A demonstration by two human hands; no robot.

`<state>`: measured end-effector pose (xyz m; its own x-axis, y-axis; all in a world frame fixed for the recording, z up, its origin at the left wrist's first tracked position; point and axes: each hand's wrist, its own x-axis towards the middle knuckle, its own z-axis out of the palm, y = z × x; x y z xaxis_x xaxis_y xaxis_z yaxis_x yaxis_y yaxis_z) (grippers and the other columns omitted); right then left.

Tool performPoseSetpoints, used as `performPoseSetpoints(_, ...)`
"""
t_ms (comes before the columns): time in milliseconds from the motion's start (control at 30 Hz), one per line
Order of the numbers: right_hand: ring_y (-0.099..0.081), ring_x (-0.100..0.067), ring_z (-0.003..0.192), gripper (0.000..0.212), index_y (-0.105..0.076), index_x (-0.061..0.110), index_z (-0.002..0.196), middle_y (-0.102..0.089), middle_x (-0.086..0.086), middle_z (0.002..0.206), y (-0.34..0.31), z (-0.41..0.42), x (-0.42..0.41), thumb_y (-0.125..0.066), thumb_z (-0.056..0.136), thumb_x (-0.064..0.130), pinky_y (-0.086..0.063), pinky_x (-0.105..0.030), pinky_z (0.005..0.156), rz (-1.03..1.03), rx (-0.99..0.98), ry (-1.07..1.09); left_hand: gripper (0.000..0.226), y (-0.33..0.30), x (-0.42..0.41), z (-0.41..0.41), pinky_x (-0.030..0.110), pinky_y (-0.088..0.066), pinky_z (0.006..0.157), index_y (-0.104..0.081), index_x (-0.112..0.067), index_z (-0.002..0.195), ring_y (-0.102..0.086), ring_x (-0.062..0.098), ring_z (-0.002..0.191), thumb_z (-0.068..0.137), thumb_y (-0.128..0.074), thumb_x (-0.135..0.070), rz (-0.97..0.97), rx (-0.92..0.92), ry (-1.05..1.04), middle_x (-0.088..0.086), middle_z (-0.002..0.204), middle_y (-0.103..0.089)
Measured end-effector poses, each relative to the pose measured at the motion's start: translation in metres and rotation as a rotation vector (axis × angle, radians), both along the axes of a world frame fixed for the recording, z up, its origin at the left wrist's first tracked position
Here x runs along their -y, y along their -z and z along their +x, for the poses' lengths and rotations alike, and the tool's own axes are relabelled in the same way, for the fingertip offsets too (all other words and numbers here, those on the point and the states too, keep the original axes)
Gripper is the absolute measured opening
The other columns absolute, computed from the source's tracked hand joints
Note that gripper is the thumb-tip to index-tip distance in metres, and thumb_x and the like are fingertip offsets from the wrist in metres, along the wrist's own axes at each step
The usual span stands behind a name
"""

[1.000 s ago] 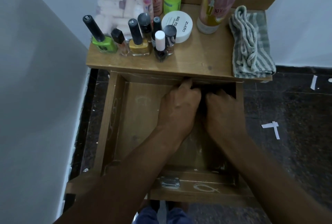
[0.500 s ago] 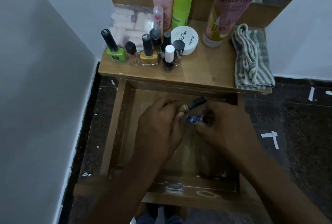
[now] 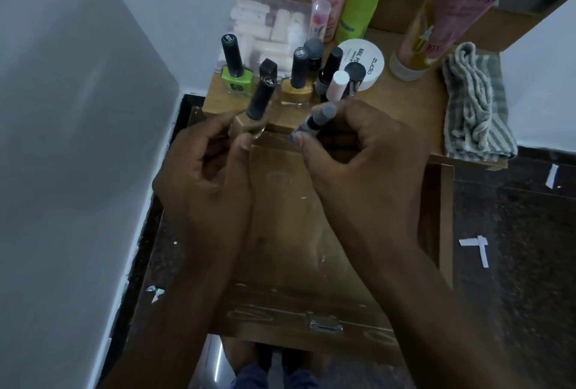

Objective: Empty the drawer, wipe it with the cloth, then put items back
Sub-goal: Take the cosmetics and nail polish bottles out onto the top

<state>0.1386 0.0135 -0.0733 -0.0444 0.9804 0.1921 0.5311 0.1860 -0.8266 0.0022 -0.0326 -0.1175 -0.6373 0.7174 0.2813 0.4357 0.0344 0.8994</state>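
Observation:
The wooden drawer [image 3: 431, 226] is pulled out under the tabletop, and its floor looks bare where my arms do not cover it. My left hand [image 3: 205, 183] holds a clear nail polish bottle [image 3: 260, 105] with a dark cap, raised to the tabletop's front edge. My right hand [image 3: 361, 151] grips a small blue nail polish bottle [image 3: 316, 120] with a grey cap beside it. The striped grey cloth [image 3: 475, 105] lies folded on the tabletop at the right, untouched.
Several nail polish bottles [image 3: 296, 77] stand at the tabletop's front left, including a green one [image 3: 235, 74]. Behind them are a white round jar [image 3: 364, 61], a green bottle [image 3: 361, 2], a pink lotion bottle [image 3: 442, 14] and a cotton pack [image 3: 265, 24]. A wall is at the left.
Both hands rose out of the back of the drawer, each with a nail polish bottle, and now reach the tabletop's front edge.

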Motion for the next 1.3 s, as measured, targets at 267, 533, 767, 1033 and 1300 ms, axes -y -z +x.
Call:
performPoseSetpoints(267, -0.074, -0.019, 0.088, 0.019, -0.073, 0.012, 0.101, -0.076, -0.001, 0.095, 0.008, -0.035, -0.014, -0.082, 0.085, 0.019, -0.062, -0.042, 0.076, 0.116, 0.070, 0.093, 0.025, 0.011, -0.025, -0.016, 0.011, -0.054, 0.084, -0.075, 0.001, 0.119, -0.074, 0.011, 0.098, 0.095, -0.075, -0.006, 0.069, 0.019, -0.014, 0.010, 0.108, -0.075)
performPoseSetpoints(533, -0.073, -0.019, 0.087, 0.024, -0.073, 0.010, 0.105, -0.075, -0.003, 0.096, 0.014, -0.054, -0.014, -0.083, 0.085, 0.018, -0.061, -0.040, 0.074, 0.184, 0.144, 0.133, 0.022, 0.017, -0.027, -0.035, 0.014, -0.053, 0.085, -0.077, -0.002, 0.116, -0.071, 0.010, 0.098, 0.096, -0.076, -0.009, 0.075, -0.087, 0.041, 0.005, 0.106, -0.075)
performPoseSetpoints(767, -0.073, -0.017, 0.087, 0.028, -0.067, 0.008, 0.104, -0.073, -0.002, 0.095, 0.017, -0.061, -0.015, -0.085, 0.083, 0.014, -0.062, -0.035, 0.072, 0.166, 0.056, 0.181, 0.027, 0.017, -0.033, -0.041, 0.019, -0.058, 0.083, -0.076, -0.004, 0.119, -0.073, 0.011, 0.097, 0.093, -0.078, -0.012, 0.081, -0.030, 0.061, 0.005, 0.108, -0.076)
performPoseSetpoints(1033, -0.069, -0.018, 0.081, 0.031, -0.061, 0.006, 0.098, -0.068, -0.002, 0.089, 0.022, -0.072, -0.011, -0.086, 0.080, 0.011, -0.060, -0.037, 0.065, 0.192, 0.064, 0.205, 0.025, 0.016, -0.031, -0.044, 0.019, -0.058, 0.078, -0.074, -0.003, 0.112, -0.074, 0.011, 0.088, 0.089, -0.081, -0.009, 0.073, 0.058, 0.069, 0.000, 0.096, -0.073)
performPoseSetpoints(1300, -0.070, -0.023, 0.083, 0.035, -0.059, 0.005, 0.101, -0.069, -0.006, 0.092, 0.026, -0.078, -0.013, -0.085, 0.079, 0.010, -0.060, -0.041, 0.067, 0.187, 0.044, 0.225, 0.030, 0.013, -0.034, -0.044, 0.019, -0.059, 0.075, -0.070, -0.006, 0.114, -0.074, 0.011, 0.084, 0.087, -0.084, -0.012, 0.073, 0.092, 0.075, 0.002, 0.092, -0.072)
